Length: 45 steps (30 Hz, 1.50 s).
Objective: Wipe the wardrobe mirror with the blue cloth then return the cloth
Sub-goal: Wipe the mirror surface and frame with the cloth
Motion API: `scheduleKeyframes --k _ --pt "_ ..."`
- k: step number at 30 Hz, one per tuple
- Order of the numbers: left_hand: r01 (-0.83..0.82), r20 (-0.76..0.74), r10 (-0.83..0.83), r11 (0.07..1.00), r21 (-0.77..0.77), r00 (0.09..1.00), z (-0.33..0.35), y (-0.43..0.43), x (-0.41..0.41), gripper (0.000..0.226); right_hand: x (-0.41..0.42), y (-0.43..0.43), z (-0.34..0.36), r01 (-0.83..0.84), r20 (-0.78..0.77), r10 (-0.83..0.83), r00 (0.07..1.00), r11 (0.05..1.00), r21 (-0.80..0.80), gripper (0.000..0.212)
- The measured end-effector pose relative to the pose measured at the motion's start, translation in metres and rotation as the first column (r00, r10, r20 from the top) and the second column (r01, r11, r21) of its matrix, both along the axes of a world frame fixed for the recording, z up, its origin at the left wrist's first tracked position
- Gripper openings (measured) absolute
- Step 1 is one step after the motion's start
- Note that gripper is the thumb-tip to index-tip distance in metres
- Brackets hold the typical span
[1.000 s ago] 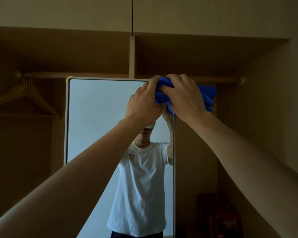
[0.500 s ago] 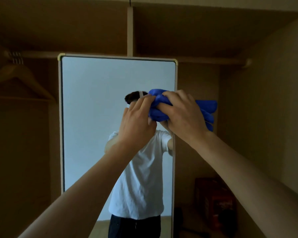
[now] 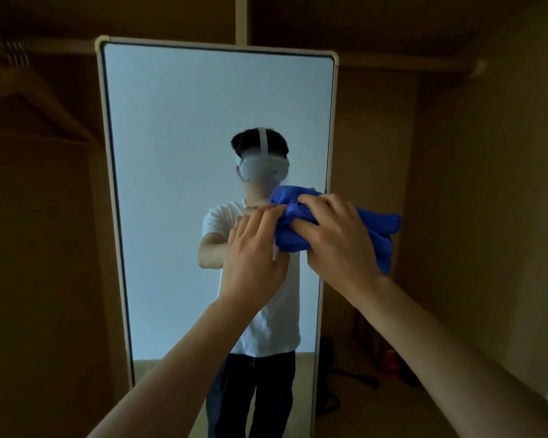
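My right hand point(image 3: 339, 245) grips the blue cloth point(image 3: 293, 232), fingers curled over the top of the bunched wad and thumb tucked beneath it. My left hand point(image 3: 253, 257) comes in from the left with its fingers nearly straight, their tips resting on the wad's left side; the thumb sits close under the cloth, but I cannot tell whether it pinches any fabric. The cloth is crumpled into a thick lump at the right edge of the mirror point(image 3: 187, 137), about halfway up the glass, and 1 loose end spills out past my right hand and over the pale frame point(image 3: 329, 128) toward the wardrobe wall. Both my bare forearms reach up from the bottom of the view. In the glass I see my own reflection: white T-shirt, dark trousers, a white headset, and 2 hands held up at chest height. The mirror stands upright inside the dim wooden wardrobe. To its left a wooden hanger point(image 3: 29, 99) hangs from a rail, blurred. To its right, low on the wardrobe floor, sits something dark with a reddish patch point(image 3: 389, 358), too dim to make out.
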<state>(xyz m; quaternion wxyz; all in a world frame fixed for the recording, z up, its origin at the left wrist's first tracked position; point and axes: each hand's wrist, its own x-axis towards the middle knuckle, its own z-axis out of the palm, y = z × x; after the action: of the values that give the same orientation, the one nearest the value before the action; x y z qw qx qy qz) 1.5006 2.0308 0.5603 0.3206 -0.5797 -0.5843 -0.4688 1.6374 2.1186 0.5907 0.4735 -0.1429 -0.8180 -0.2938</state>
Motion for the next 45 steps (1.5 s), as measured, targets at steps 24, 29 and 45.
scheduleKeyframes --k 24,29,45 --pt "0.152 0.309 -0.044 0.930 -0.334 0.950 -0.183 -0.039 0.008 0.059 -0.002 -0.012 -0.196 -0.035 0.118 0.067 0.991 0.968 -0.249 0.036" --pt "0.178 0.357 -0.009 0.879 -0.443 0.934 -0.239 -0.049 0.008 0.063 0.002 -0.018 -0.256 -0.008 0.195 0.075 0.978 0.946 -0.324 0.035" --pt "0.325 0.551 0.189 0.638 -0.698 0.813 -0.412 -0.067 0.023 0.074 0.005 -0.030 -0.448 0.091 0.385 0.121 0.915 0.869 -0.487 0.028"
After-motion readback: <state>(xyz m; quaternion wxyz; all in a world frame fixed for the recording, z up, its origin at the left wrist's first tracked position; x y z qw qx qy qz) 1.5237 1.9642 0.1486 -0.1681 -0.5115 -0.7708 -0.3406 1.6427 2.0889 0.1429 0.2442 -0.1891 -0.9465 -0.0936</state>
